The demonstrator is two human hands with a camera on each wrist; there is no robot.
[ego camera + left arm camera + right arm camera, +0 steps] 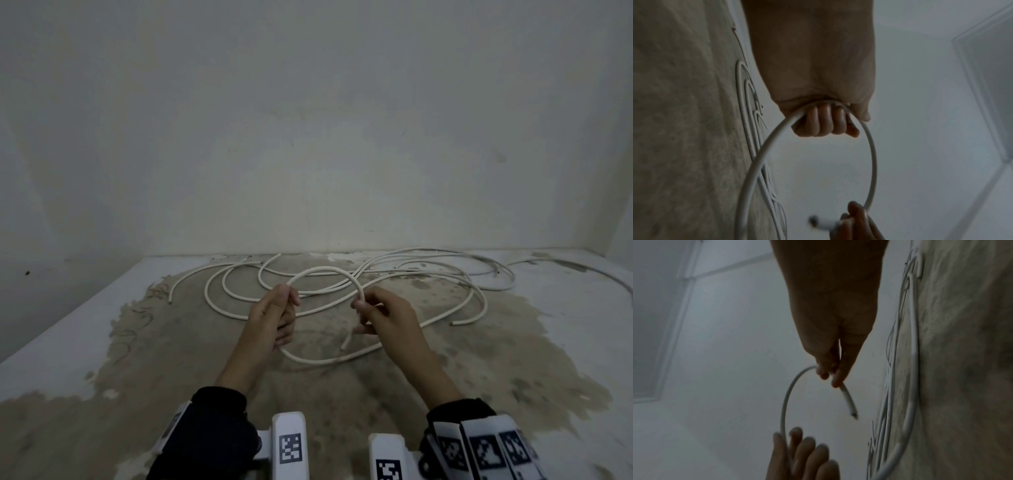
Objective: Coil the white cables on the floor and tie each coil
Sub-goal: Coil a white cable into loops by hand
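Observation:
A white cable (323, 271) arches in the air between my two hands as one raised loop. My left hand (279, 313) grips it in a fist, fingers curled round it (824, 121). My right hand (368, 308) pinches the cable near its cut end (833, 376), and the short free tip (346, 341) hangs below the fingers. From the left fist the same cable runs down and curves along the floor (329, 359). More white cable (428, 274) lies in loose overlapping loops on the floor beyond my hands.
The floor (171, 377) is stained tan concrete with pale painted borders. A plain wall (308, 137) rises right behind the cables. Loose cable ends lie at the left (170, 301) and right (454, 323). A cable trails off to the far right (582, 269).

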